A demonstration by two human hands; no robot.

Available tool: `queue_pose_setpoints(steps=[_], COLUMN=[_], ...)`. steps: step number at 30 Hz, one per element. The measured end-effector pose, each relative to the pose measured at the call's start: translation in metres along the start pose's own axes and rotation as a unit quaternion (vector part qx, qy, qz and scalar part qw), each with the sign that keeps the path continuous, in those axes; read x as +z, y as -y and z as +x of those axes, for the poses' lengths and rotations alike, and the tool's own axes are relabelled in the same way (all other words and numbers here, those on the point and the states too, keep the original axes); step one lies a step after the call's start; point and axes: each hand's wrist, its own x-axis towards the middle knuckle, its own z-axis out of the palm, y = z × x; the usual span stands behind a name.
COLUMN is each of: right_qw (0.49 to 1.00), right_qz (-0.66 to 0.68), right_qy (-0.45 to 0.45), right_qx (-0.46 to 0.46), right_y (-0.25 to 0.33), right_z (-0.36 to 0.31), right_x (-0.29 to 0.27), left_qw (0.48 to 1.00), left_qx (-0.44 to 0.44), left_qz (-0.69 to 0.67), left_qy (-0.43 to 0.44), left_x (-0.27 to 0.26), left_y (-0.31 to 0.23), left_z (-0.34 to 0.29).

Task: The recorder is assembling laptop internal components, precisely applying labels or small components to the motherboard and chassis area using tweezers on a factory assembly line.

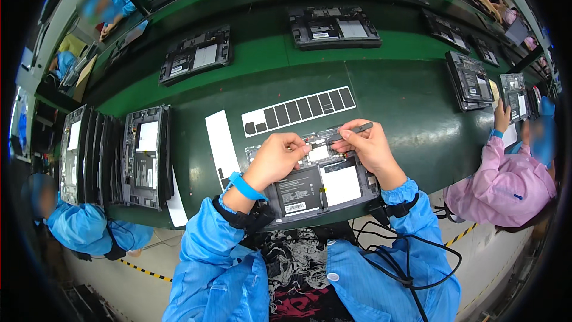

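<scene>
An opened laptop base (372,188) lies in front of me at the table's near edge. Its black battery (298,191) is on the left, a white rectangular panel (342,183) on the right, and a circuit board along the far side. My right hand (364,143) is closed round a slim dark tool (362,129), perhaps tweezers, above the far right of the board. My left hand (277,158), wearing a blue wrist strap (246,186), has thumb and finger pinched over the board's middle. Whatever is between those fingertips is too small to make out.
Beyond the base lies a white sheet with black pads (298,111); a white strip sheet (223,146) is left. Stacked laptop bases (143,158) stand at far left. More bases (335,28) sit on the green belt. A co-worker in pink (500,179) works right. Black cables (411,262) hang by my right arm.
</scene>
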Motion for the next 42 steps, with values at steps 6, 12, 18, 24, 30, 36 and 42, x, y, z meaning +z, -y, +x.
queue_pose_setpoints(steps=[6,12,18,24,30,36,42], right_qw=[1.000,0.998,0.995,0.995,0.993,0.993,0.990], right_qz=[-0.002,-0.055,-0.085,-0.097,-0.114,-0.112,-0.136], right_qy=[0.003,-0.023,-0.042,-0.035,-0.038,-0.039,-0.040], right_qx=[-0.006,0.009,0.000,-0.008,-0.004,-0.005,0.001], right_y=[0.000,0.001,-0.001,-0.003,-0.001,-0.003,-0.003], right_z=[0.002,0.003,0.003,0.004,0.004,0.005,0.005], right_x=[0.000,0.004,0.009,0.009,0.011,0.011,0.005], left_qw=[1.000,0.996,0.982,0.978,0.973,0.962,0.974], left_qx=[-0.017,-0.024,0.006,0.017,0.009,0.026,-0.066], left_qz=[-0.001,0.066,0.160,0.176,0.194,0.236,0.207], left_qy=[-0.018,-0.052,-0.099,-0.114,-0.123,-0.137,-0.062], left_x=[0.000,0.004,0.009,0.011,0.013,0.012,0.005], left_y=[-0.002,-0.012,-0.009,-0.006,-0.007,-0.008,-0.033], left_z=[0.007,0.010,0.013,0.015,0.017,0.019,0.023])
